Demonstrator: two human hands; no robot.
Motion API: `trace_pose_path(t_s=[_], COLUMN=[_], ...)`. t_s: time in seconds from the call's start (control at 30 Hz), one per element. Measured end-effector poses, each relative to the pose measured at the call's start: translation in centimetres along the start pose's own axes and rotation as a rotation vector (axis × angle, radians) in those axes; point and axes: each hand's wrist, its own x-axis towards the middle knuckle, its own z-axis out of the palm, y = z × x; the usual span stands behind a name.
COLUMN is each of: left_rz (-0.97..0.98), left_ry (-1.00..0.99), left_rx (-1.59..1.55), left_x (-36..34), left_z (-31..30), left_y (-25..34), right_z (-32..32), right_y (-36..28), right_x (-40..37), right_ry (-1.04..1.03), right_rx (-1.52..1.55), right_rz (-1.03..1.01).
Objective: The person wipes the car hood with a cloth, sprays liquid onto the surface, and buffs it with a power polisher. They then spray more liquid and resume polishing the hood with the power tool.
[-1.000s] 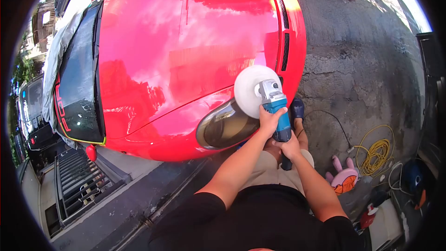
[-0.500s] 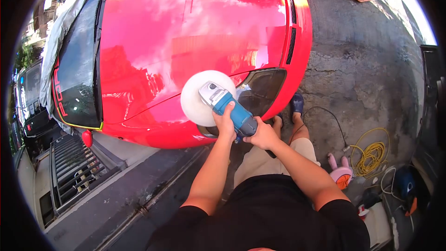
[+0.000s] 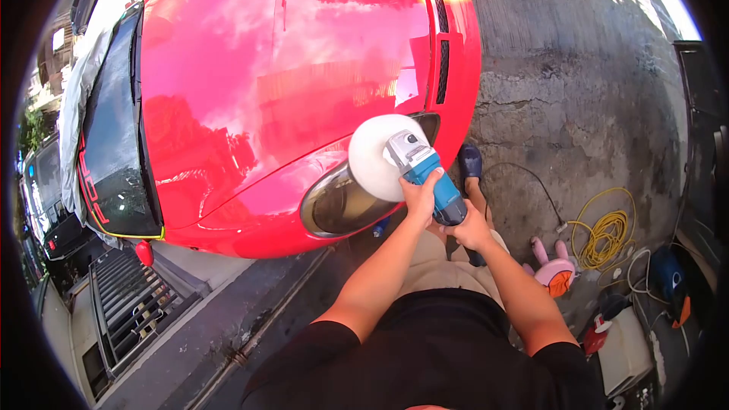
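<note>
Outdoors, a glossy red car (image 3: 250,99) filled much of the view, its smoky oval headlight (image 3: 334,205) at the near front corner. Over that headlight's middle lay a teal, silver and black polisher (image 3: 448,196), tipped with a broad, round white pad (image 3: 370,156); whether the pad pressed on the lens could not be told. The left hand (image 3: 418,201) was wrapped round the body's front, the right hand (image 3: 472,229) closed about its black rear. Half a second earlier, the pad sat nearer the windshield, hiding the headlight's rear end, which now showed.
</note>
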Motion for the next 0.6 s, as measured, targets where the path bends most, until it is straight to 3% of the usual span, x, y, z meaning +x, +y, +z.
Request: trace_pose_path(t_s=[0.23,0.27,0.37,0.5,0.6], left_rz=[-0.001,-0.014,0.044,0.096,0.160], left_ry=[-0.015,-0.033,0.039,0.091,0.129], left_rx=[-0.142,-0.164,-0.271,-0.335,-0.280], left_x=[-2.2,-1.6,-2.9,-1.7,0.0], left_z=[1.5,0.2,-2.8,-8.0,-10.6], left_y=[-0.5,-2.3,-0.5,2.7,4.4], right_z=[-2.8,-2.8,-1.4,3.0,6.3], right_y=[1.0,0.9,0.3,-6.0,-10.3], right_x=[-1.0,-0.9,0.0,4.8,8.1], right_ry=[-0.138,-0.174,-0.289,-0.468,-0.470], right_rx=[0.086,0.109,0.222,0.274,0.064], right_rz=[0.029,-0.015,-0.202,-0.262,-0.285])
